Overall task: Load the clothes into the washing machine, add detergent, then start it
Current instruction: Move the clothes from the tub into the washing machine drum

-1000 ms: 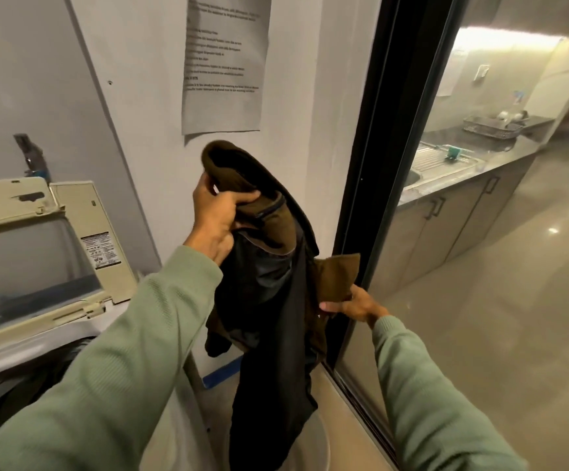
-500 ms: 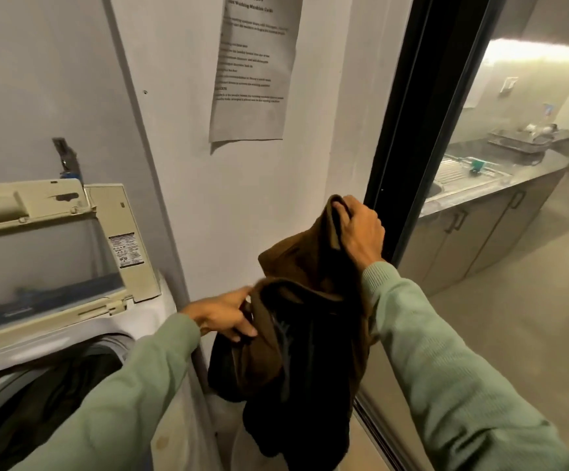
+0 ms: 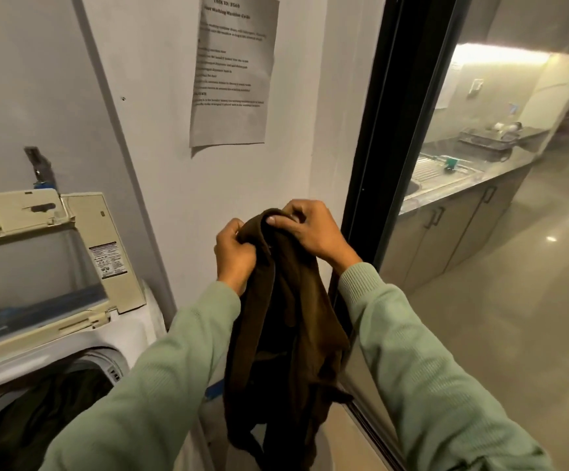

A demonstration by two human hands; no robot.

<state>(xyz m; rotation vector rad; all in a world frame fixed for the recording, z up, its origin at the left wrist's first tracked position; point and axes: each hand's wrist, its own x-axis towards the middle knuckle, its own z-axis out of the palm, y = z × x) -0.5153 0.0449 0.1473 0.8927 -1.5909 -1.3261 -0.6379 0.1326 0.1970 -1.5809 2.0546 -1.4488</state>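
The garment [image 3: 289, 317] runs past the lower picture edge, so its hem is cut off. The washer [image 3: 133, 334] is cropped at left. Most text on the notice [image 3: 235, 69] is illegible.

The left hand [image 3: 233, 256] and right hand [image 3: 310, 232] sit side by side. Each grips the garment's top edge with fingers curled round the cloth. The garment hangs in the gap between the washer and the black frame [image 3: 385, 130], to the right of the drum opening and not over it.

The lid [image 3: 38, 266] stands raised. The drum holds dark clothes [image 3: 38, 419].
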